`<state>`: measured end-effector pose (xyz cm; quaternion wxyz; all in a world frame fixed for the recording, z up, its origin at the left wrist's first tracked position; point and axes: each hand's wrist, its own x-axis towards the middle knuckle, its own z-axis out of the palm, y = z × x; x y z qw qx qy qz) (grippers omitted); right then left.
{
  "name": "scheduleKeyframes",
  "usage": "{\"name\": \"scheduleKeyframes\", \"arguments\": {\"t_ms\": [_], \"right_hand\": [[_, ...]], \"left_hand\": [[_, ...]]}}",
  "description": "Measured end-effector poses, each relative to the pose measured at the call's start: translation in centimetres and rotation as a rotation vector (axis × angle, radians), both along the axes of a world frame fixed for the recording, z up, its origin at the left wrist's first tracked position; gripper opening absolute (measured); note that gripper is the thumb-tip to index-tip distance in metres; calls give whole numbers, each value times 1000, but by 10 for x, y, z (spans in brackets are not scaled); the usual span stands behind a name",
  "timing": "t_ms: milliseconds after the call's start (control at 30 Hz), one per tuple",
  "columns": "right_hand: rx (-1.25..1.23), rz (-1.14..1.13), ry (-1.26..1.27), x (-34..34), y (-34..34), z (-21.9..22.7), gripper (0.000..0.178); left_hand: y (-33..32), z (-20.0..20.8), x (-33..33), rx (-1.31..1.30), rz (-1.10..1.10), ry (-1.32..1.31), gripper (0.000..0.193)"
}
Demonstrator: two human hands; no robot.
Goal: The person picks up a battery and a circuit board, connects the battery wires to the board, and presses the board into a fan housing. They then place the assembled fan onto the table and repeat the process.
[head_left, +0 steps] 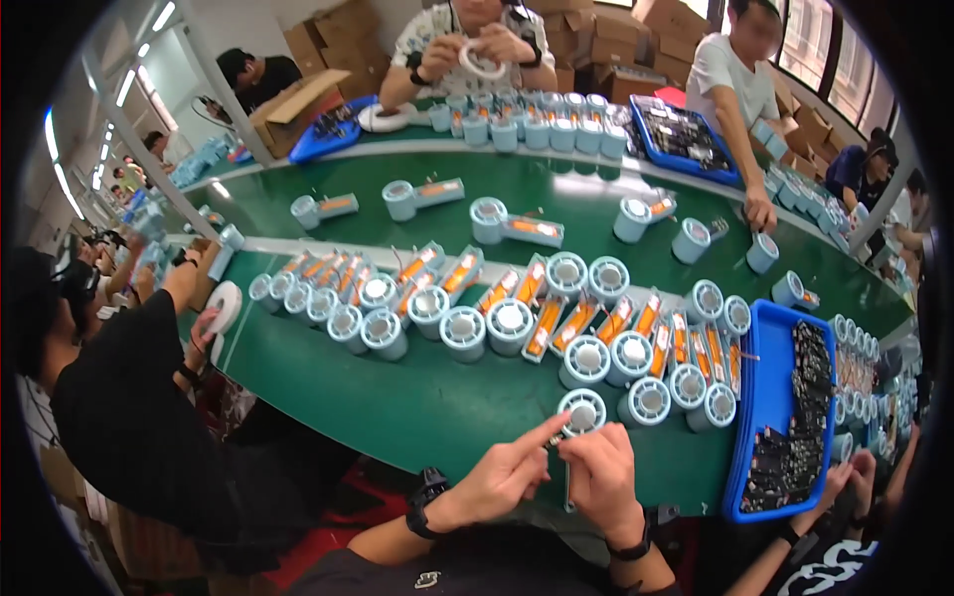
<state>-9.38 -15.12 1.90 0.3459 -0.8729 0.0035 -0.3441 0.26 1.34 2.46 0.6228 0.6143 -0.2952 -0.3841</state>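
Hands: my left hand (500, 484) and right hand (603, 471) curl close together; whether either is clamped, I can't tell.
Fan (582, 412): one, its head just beyond my fingertips.
Fingertip work: I'd steady the fan and press lightly.
Bench (437, 407): roughly twenty fans, overlapping, mostly ahead of my grip.
Belt (348, 243): seven, farther ahead.
Tray (771, 372): right of my grip; boards (785, 472) too jumbled to count.

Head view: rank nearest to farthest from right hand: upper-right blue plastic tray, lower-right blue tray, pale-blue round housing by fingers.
1. Pale-blue round housing, ahead.
2. Lower-right blue tray, rightward.
3. Upper-right blue tray, across green belt.
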Motion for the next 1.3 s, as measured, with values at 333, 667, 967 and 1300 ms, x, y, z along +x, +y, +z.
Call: {"name": "scheduleKeyframes", "arguments": {"t_ms": [333,667,967,1300], "right_hand": [[-23,20,15,-5,8,-1,14],[-44,-51,7,-3,15,-9,12],[-75,-69,-32,1,8,-6,13],[-206,-130,-2,-6,5,-6,15]], "left_hand": [[8,-12,-2,-35,-71,-170,43],[7,-17,-6,-139,-62,-41,48],[10,-31,-2,-155,-42,86,38],[-2,-26,-15,-187,68,-58,35]]}}
